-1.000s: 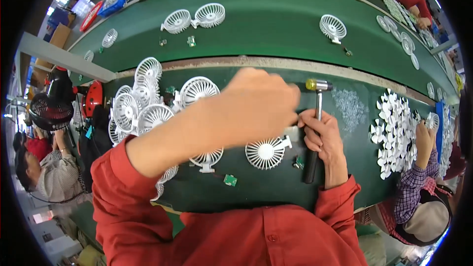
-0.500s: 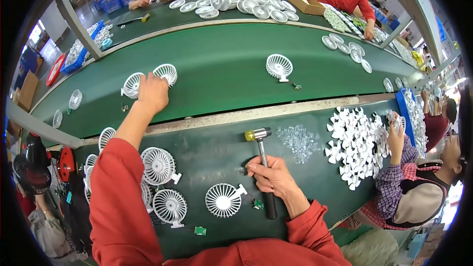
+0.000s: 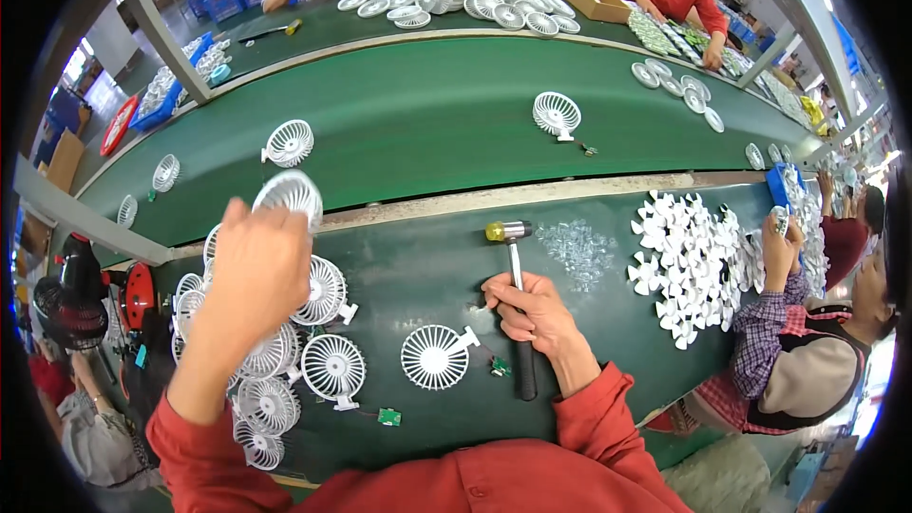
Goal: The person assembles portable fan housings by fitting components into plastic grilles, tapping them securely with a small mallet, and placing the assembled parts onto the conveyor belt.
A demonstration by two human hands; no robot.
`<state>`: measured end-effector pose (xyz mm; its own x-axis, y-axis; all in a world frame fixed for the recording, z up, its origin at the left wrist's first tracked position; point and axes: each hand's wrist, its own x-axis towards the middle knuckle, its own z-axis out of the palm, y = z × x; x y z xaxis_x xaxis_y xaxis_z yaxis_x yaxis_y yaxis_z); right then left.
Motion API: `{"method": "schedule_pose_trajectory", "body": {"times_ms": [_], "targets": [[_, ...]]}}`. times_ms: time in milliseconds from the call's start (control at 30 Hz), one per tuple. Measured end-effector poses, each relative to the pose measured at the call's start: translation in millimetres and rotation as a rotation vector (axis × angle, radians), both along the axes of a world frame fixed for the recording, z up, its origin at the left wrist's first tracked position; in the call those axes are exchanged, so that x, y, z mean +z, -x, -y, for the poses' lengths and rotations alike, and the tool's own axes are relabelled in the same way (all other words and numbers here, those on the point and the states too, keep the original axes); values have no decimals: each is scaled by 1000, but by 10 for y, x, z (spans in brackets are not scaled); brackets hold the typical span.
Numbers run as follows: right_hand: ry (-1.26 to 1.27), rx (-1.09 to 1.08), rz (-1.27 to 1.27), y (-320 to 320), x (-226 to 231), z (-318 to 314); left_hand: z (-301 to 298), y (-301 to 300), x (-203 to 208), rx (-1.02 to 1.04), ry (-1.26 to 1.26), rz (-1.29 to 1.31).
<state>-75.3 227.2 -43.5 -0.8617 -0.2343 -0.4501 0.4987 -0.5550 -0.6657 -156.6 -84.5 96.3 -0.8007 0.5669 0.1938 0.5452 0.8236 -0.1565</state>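
My left hand [image 3: 255, 271] grips a white round fan housing [image 3: 290, 194] by its edge. The hand hides part of that housing, which is in the air by the near edge of the conveyor. Below and around it sit several more fan housings [image 3: 332, 367] on the dark green table. My right hand [image 3: 534, 312] is closed around a hammer [image 3: 514, 261] with a yellow face at one end of its head and a black handle. A single fan housing [image 3: 434, 357] lies flat left of that hand, with a small green circuit board [image 3: 500, 367] beside it.
Ahead runs a green conveyor belt [image 3: 418, 104] carrying fan housings. Small clear plastic pieces [image 3: 578, 252] and a heap of white fan blades [image 3: 689, 261] lie to the right. Co-workers sit across the belt and at far right. Another circuit board [image 3: 389, 416] is near my body.
My left hand has come back from the belt toward me with a fan housing in it. My right hand stays in place with the hammer. The view has shifted slightly.
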Motion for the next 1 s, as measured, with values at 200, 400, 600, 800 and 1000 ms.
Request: {"method": "schedule_pose_trajectory", "body": {"times_ms": [200, 400, 600, 800, 1000], "targets": [[-13, 2, -20, -72, 54, 73, 252, -573, -135, -83, -16, 182], [-50, -80, -24, -220, 2, -78, -255, -1047, 732, -285, -836, 118], [-71, -73, 0, -382, 95, -86, -860, -1407, 804, -619, -1273, 124], [-208, 25, -67, -427, 253, -48, -1779, -1368, 825, -1052, -1587, 79], [-125, -47, -138, -615, 418, -109, -1654, -1811, 455, -1321, -1313, 122]]}}
